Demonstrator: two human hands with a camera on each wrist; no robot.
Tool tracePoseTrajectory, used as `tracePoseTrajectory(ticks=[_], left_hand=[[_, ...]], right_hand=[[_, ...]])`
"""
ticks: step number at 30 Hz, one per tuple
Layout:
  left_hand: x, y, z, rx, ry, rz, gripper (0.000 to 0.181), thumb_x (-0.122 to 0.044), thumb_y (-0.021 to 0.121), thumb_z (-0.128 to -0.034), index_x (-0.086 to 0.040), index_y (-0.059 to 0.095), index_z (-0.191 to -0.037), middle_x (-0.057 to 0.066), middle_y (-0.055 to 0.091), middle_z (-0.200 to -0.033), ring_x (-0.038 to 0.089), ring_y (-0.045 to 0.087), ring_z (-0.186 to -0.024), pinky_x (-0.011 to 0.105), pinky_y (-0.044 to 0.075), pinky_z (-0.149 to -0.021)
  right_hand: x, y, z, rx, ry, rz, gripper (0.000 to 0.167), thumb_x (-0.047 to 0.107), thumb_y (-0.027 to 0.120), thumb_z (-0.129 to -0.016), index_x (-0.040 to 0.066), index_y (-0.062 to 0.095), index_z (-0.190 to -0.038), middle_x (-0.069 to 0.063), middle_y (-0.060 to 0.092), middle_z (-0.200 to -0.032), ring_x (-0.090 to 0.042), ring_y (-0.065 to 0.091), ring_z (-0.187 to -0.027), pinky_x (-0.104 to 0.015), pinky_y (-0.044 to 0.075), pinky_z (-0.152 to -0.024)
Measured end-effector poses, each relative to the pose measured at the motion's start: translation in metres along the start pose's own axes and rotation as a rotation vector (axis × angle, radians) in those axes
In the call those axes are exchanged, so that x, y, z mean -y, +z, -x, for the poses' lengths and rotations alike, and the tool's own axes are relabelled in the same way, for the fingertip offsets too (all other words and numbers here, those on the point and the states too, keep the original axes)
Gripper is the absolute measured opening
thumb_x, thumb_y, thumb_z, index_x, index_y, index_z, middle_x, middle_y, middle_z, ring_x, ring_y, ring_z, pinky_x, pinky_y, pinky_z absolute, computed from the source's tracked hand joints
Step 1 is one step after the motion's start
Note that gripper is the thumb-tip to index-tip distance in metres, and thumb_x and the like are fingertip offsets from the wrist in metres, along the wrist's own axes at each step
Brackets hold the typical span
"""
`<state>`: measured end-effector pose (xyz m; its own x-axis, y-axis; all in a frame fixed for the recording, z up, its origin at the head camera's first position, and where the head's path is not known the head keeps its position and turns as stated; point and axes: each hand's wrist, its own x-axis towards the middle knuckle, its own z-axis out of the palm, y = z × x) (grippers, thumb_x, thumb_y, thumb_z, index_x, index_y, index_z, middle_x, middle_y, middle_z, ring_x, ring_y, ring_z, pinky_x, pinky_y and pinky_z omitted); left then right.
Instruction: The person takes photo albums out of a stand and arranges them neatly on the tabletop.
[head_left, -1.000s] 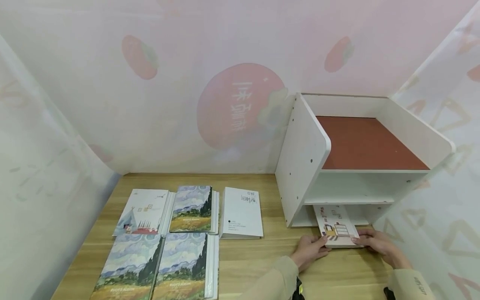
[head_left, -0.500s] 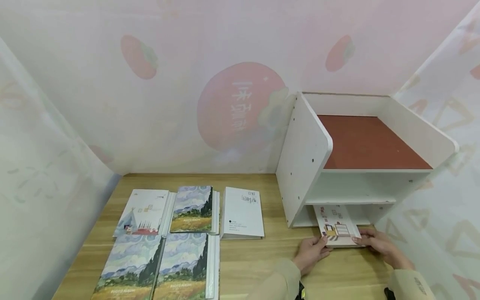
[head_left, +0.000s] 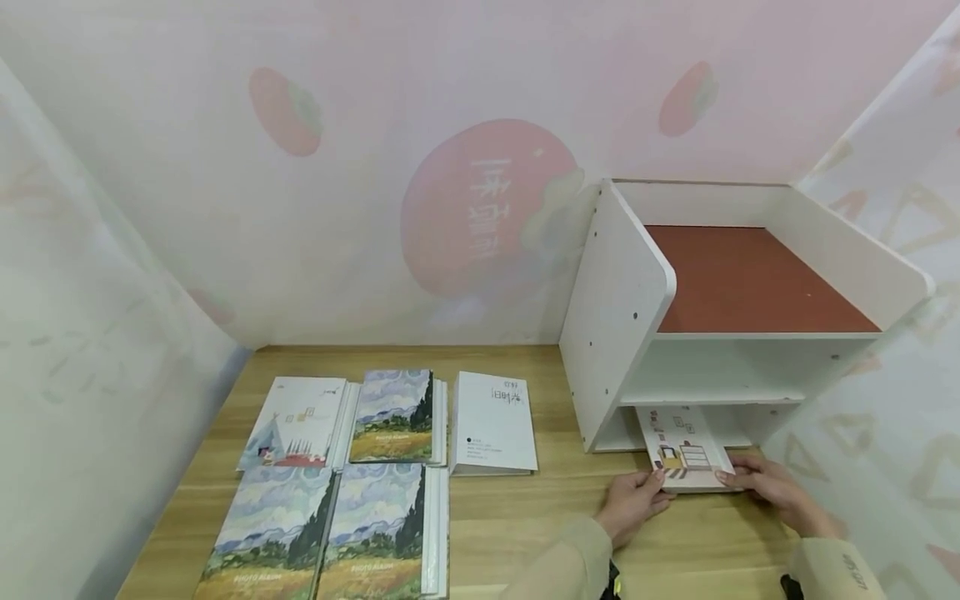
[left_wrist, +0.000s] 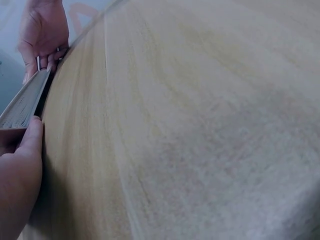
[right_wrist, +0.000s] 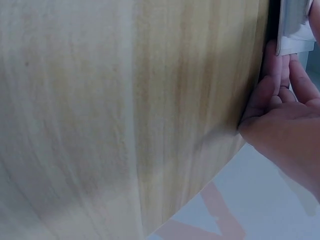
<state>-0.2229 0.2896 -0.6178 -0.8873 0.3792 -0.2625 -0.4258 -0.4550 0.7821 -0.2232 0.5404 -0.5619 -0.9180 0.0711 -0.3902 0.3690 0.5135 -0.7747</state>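
Note:
A white photo album [head_left: 692, 465] with a small room drawing on its cover lies partly inside the lowest compartment of a white shelf unit [head_left: 615, 333]. Its front end sticks out over the table. My left hand [head_left: 632, 506] grips the front left corner, thumb on the cover. At the front right corner my right hand [head_left: 780, 493] holds on in the same way. In the left wrist view the album's page edges [left_wrist: 25, 105] show between both hands. The right wrist view has the right hand's fingers [right_wrist: 272, 65] at the album's end, just above the wood. The album's back end is hidden inside the shelf.
On the wooden table [head_left: 517, 525] several albums lie to the left: a white one with a tent [head_left: 296, 425], landscape-covered ones [head_left: 371, 533] and a plain white one [head_left: 492, 425]. Printed cloth walls [head_left: 337, 233] enclose the back and sides.
The head view has shifted slightly, so everything sits a little further right in it. Both hands keep their grip, and the album looks unmoved relative to the shelf.

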Motion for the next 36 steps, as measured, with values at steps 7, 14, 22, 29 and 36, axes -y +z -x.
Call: tracePoseTrajectory(ticks=[7, 14, 22, 29, 36], left_hand=[[-0.002, 0.001, 0.002, -0.006, -0.005, -0.012, 0.022, -0.009, 0.061, -0.0974, 0.009, 0.063, -0.11, 0.016, 0.065, -0.097, 0.035, 0.067, -0.095, 0.039, 0.056, -0.086], [-0.006, -0.005, 0.004, 0.004, -0.002, 0.0, 0.025, -0.008, 0.059, -0.0984, 0.011, 0.062, -0.114, 0.017, 0.066, -0.1, 0.037, 0.065, -0.099, 0.041, 0.055, -0.089], [-0.008, 0.001, 0.008, 0.003, -0.017, -0.006, 0.023, -0.006, 0.059, -0.0985, 0.012, 0.062, -0.113, 0.017, 0.065, -0.098, 0.036, 0.066, -0.098, 0.04, 0.055, -0.089], [-0.006, 0.005, 0.009, 0.0, -0.007, -0.036, 0.02, -0.007, 0.059, -0.0991, 0.01, 0.063, -0.11, 0.014, 0.064, -0.095, 0.032, 0.066, -0.096, 0.04, 0.055, -0.09], [-0.005, 0.003, 0.007, 0.017, 0.018, -0.053, 0.021, -0.006, 0.058, -0.0997, 0.011, 0.063, -0.11, 0.016, 0.064, -0.096, 0.034, 0.065, -0.097, 0.041, 0.054, -0.09]], right_hand=[[-0.005, 0.0, 0.001, -0.007, -0.012, 0.013, 0.073, 0.026, 0.07, -0.094, -0.018, 0.035, -0.141, -0.022, 0.057, -0.124, -0.017, 0.055, -0.098, -0.028, 0.048, -0.079], [-0.004, 0.002, -0.002, 0.048, -0.032, -0.02, 0.072, 0.029, 0.069, -0.094, -0.02, 0.037, -0.137, -0.012, 0.06, -0.118, -0.014, 0.056, -0.096, -0.028, 0.047, -0.08], [-0.002, 0.004, -0.001, -0.044, 0.031, 0.015, 0.074, 0.03, 0.072, -0.092, -0.017, 0.039, -0.139, -0.014, 0.063, -0.118, -0.015, 0.056, -0.094, -0.029, 0.047, -0.078], [-0.004, 0.004, 0.004, -0.028, 0.028, -0.005, 0.072, 0.03, 0.069, -0.094, -0.019, 0.039, -0.138, -0.016, 0.062, -0.119, -0.016, 0.056, -0.098, -0.029, 0.045, -0.081], [-0.001, 0.005, 0.007, -0.007, -0.004, -0.002, 0.071, 0.028, 0.067, -0.096, -0.019, 0.036, -0.14, -0.024, 0.056, -0.127, -0.018, 0.053, -0.101, -0.029, 0.046, -0.083]])
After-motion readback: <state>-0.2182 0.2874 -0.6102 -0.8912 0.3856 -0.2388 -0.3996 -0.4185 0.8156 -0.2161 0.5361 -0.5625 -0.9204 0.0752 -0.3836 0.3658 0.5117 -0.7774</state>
